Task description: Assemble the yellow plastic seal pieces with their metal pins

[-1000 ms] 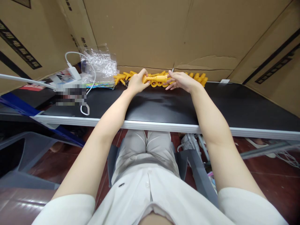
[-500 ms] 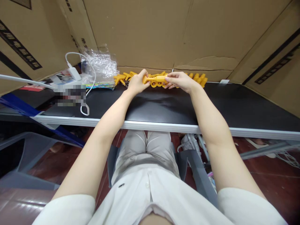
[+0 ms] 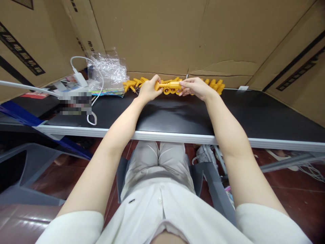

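Between my two hands, at the far side of the table, lies a long yellow plastic piece (image 3: pixel 173 85) with a ridged narrow section and a thicker right part. My left hand (image 3: pixel 149 89) pinches its left end. The fingers of my right hand (image 3: pixel 196 88) are closed around its right end. Just below and behind it are yellow round-ended parts (image 3: pixel 166 91), some covered by my right hand. Yellow branching pieces (image 3: pixel 132 84) with small metal chains rest left of my left hand. More yellow rod-like pieces (image 3: pixel 214 84) lie beyond my right wrist.
The black table (image 3: pixel 175 118) has a pale metal front edge. Cardboard walls (image 3: pixel 162 40) enclose its back and sides. At the left are clear plastic bags (image 3: pixel 109 73), a white charger (image 3: pixel 80 79) with cable, and a pixelated patch. A small white tab (image 3: pixel 243 88) is at the back right.
The yellow piece seems slightly turned about its length, and my right fingers have shifted a little on it. My left hand stays in place.
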Tool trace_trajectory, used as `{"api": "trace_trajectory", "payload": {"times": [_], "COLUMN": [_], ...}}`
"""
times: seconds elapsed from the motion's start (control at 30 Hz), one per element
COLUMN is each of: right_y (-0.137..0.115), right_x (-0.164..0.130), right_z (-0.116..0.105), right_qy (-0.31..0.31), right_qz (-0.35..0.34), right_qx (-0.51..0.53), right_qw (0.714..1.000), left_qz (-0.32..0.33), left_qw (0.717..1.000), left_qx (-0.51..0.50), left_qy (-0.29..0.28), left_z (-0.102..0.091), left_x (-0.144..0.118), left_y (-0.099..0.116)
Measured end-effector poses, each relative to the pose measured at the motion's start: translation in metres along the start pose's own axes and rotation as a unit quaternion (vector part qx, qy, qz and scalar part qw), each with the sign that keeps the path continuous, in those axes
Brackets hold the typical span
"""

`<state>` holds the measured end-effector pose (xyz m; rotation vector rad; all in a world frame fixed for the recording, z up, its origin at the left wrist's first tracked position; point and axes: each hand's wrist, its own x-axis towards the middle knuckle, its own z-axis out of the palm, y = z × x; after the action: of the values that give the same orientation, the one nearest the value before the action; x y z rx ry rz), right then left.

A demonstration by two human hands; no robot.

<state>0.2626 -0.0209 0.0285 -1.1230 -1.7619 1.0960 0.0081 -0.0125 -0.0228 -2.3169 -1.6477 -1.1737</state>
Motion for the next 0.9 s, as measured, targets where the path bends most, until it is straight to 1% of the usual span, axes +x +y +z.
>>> {"api": "trace_trajectory", "payload": {"times": [0.37,0.57,0.77,0.9], "right_y": [-0.003,-0.0054,-0.0041,-0.0073], "right_x": [-0.0004,-0.0017,0.0003,0.0], "right_z": [0.0021,0.0042,0.0051,0.006], "right_qy": [0.01,0.008,0.021,0.048], "right_qz": [0.014,0.015,-0.008,-0.038], "right_qx": [0.027,0.05,0.082,0.097], "right_qw": [0.999,0.999,0.996,0.993], "left_qz": [0.014,-0.022,0.001,0.016], "left_qw": [1.0,0.999,1.0,1.0], "left_qx": [-0.003,0.024,0.006,-0.014], "left_qy": [0.008,-0.009,0.006,0.006], "left_z": [0.0018,-0.0004,0.0029,0.0005], "left_x": [0.0011,-0.0003,0.0006,-0.0016], "left_y": [-0.0029,0.0042,0.0004,0.0034]}}
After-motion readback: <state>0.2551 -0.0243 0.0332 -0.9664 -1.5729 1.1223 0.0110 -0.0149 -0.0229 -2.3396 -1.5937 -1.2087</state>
